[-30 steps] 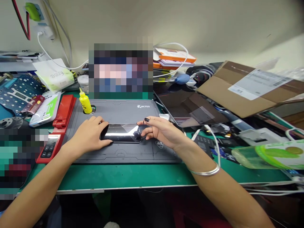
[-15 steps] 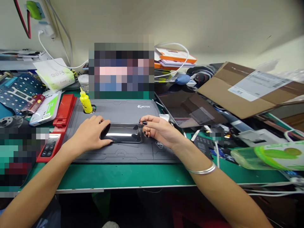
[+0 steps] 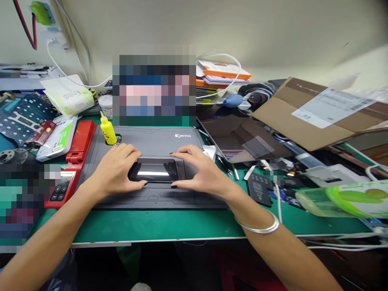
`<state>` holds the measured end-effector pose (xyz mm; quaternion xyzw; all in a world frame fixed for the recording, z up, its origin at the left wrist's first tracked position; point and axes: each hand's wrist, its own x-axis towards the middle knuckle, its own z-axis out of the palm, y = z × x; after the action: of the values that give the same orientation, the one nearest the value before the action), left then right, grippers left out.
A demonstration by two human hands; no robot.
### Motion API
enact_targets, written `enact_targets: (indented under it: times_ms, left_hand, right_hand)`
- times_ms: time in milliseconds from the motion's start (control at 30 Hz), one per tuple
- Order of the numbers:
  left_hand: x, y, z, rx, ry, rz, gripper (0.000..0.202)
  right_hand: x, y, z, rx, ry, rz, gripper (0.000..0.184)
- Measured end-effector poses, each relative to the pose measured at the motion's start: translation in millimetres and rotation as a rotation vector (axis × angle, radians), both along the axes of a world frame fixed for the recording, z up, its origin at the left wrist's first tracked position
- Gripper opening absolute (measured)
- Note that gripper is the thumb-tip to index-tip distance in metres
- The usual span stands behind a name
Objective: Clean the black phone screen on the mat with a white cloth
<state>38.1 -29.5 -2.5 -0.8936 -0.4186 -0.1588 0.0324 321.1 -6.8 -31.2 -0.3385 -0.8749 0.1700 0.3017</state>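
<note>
A black phone [image 3: 153,171] with a glossy screen lies flat on a grey work mat [image 3: 157,141] in the middle of the bench. My left hand [image 3: 117,169] grips its left end, thumb along the near edge and fingers over the far edge. My right hand [image 3: 197,169] covers the right end the same way, thumb on the near edge, fingers curled over the top. Both hands pinch the phone between them. A silver bangle [image 3: 260,226] sits on my right wrist.
A yellow glue bottle [image 3: 108,130] stands at the mat's far left corner beside a red fixture [image 3: 79,147]. A dark tablet [image 3: 239,137] and a cardboard box [image 3: 318,113] lie to the right, with cables, a battery [image 3: 260,189] and packaging around. Green mat [image 3: 169,224] runs along the near edge.
My right hand has moved left from the phone's right tip and now lies over its right end, thumb and fingers gripping both long edges. My left hand has closed further over the left end.
</note>
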Motion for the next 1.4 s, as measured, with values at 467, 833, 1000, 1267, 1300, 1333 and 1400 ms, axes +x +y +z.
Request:
enact_targets:
  times_ms: [467,833,1000,1267,1300,1333,1400]
  left_hand:
    - [-10.5,4.7,-3.3,-0.168,0.120,0.208,0.073]
    - [-17.8,5.2,1.2,-0.295,0.189,0.176,0.064]
    - [-13.5,5.6,1.8,-0.252,0.172,0.303,0.058]
    - [-21.5,15.9,-3.2,-0.092,0.072,0.731,0.061]
    - [-23.7,18.3,-4.1,-0.088,0.073,0.713,0.061]
    - [-25.6,20.9,-5.1,-0.080,0.069,0.698,0.061]
    - [-27.9,26.0,-8.4,-0.056,0.068,0.681,0.062]
  right_hand:
    - [20.1,38.6,-13.0,0.216,-0.137,-0.636,0.040]
    - [12.8,45.3,-13.5,0.120,-0.320,-0.654,0.036]
    - [20.7,23.6,0.6,0.075,-0.224,-0.617,0.019]
    - [17.4,13.3,6.7,-0.048,-0.208,-0.547,0.012]
    - [16.5,12.8,7.0,-0.044,-0.195,-0.544,0.012]
    - [15.6,12.2,7.5,-0.041,-0.181,-0.538,0.012]
    - [13.8,10.7,8.4,-0.039,-0.163,-0.519,0.011]
